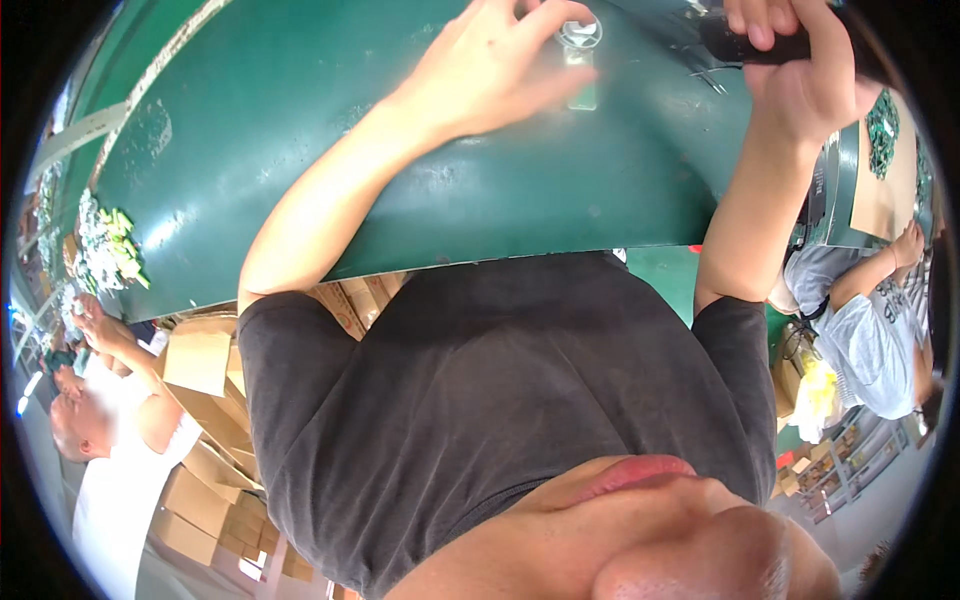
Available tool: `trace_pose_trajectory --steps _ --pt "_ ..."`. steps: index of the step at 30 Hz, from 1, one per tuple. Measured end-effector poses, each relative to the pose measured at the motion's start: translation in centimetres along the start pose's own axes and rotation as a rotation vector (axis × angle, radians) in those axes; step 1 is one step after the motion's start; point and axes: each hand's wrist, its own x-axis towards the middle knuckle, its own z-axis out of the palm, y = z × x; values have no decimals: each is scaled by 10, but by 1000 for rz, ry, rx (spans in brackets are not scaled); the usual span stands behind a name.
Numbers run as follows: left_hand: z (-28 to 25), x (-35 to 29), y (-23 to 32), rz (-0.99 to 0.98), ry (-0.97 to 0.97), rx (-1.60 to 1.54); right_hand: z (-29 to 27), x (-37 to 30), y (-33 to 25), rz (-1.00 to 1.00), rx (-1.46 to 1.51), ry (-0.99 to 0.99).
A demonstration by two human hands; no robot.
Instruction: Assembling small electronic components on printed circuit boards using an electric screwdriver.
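On the green tabletop [400,230] lies a small clear piece with a round ring end [580,33] and a pale green, strip-like body. My left hand [495,65] is over its left side, the index fingertip at the ring and the blurred thumb stretched across the strip. These fingers are apart, and I see nothing gripped between them. Up at the right, my right hand [805,70] is closed round a dark, elongated object [735,42]. Its exact kind cannot be made out, since my fingers and the picture's rim hide much of it.
Thin metal tweezers-like pieces [712,80] lie left of my right wrist. A heap of small white and yellow-green parts [108,240] is at the far left, near a person in white [120,440]. Cardboard boxes [205,500] stand below; another person in grey [870,330] is at right.
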Motion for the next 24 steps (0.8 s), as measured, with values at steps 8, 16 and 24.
trace_pose_trajectory --steps 8,16,24 --pt "-3 -5 -8 250 27 -17 11 -26 28 35 163 -43" --pt "3 -8 -10 190 -73 -8 33 -35 36 36 164 -109" --pt "0 -6 -8 151 -107 -11 32 -37 42 65 130 -155"
